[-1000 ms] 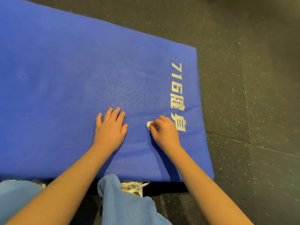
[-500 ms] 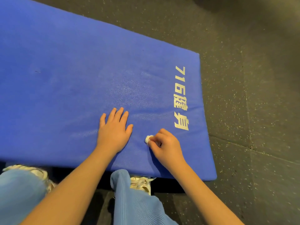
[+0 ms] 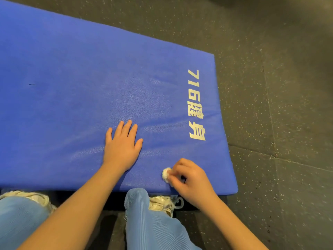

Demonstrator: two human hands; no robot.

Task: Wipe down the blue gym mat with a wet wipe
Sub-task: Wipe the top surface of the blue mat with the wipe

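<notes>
on a speckled dark floor (image 3: 279,105), blue gym mat (image 3: 72,78) lying flat, left hand (image 3: 121,148) pressed flat on it with fingers spread, right hand (image 3: 191,177) pinching a balled wet wipe (image 3: 166,175) with curled fingers near the mat's front edge

Wipe (image 3: 166,175) on mat (image 3: 72,87), near edge

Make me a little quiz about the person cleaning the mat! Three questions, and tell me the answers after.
1. True or false: the left hand lies flat on the mat.
2. Which hand holds the wipe? A) left hand B) right hand
3. Fill in: the number printed on the mat is ___.

Key: 1 true; 2 B; 3 716.
</notes>
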